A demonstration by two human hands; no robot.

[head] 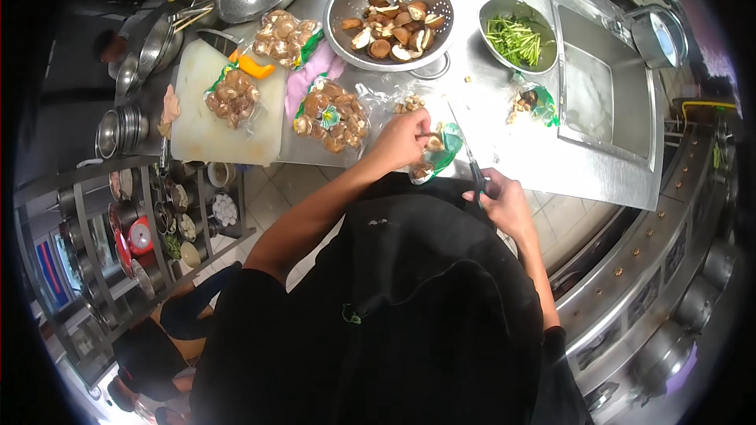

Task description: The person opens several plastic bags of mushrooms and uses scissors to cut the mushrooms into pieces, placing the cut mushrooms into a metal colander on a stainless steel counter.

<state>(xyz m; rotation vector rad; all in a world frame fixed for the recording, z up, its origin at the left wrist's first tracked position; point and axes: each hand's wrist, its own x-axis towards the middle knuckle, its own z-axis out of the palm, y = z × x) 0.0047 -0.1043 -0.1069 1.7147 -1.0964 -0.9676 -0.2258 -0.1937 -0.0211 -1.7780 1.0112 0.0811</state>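
My left hand (401, 139) pinches a brown mushroom (434, 142) at the mouth of a clear-and-green plastic bag (452, 140) near the counter's front edge. More mushrooms show inside that bag. To its right, my right hand (505, 200) grips black-handled scissors (476, 174), their blades pointing away from me and slightly parted. Just beyond my left hand lies a small pile of cut mushroom stems (409, 104) beside crumpled clear film. A steel colander (390, 59) behind it holds cut mushroom caps (401, 26). Left of my hand lies a sealed pack of mushrooms (333, 115).
Further mushroom packs lie on a white cutting board (236, 144) and a pink cloth (304, 82). A bowl of cut green stalks (514, 41) and an opened bag (543, 106) stand near the sink (590, 82). Another person (147, 360) is at lower left.
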